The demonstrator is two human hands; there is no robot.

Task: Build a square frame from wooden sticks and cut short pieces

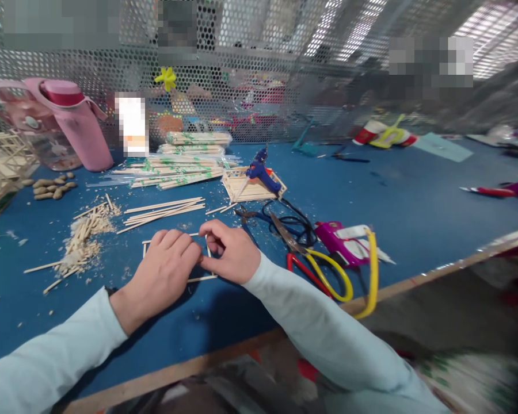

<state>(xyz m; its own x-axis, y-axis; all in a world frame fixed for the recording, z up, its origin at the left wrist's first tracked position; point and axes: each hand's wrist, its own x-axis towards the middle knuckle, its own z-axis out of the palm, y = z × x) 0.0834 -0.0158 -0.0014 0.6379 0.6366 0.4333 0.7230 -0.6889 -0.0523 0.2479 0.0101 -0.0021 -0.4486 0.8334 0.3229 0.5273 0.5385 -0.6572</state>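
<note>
A small rectangular frame of thin wooden sticks (204,279) lies flat on the blue table in front of me. My left hand (160,271) covers its middle, knuckles up, fingers together and bent down over the sticks; the fingertips are hidden. At the frame's right end, my right hand (232,252) is closed, with curled forefinger and thumb at the end stick. Both hands nearly meet. Just beyond them loose sticks (164,214) lie in a row. A blue glue gun (262,173) rests on a stick-built tray (228,187) farther back.
Scissors (323,270), pliers (252,214) and a magenta tool (339,244) lie to the right. Stick scraps (84,238) and peanuts (52,187) are at left, near a pink bottle (82,129). Bagged sticks (190,164) stand before a perforated metal screen (250,75).
</note>
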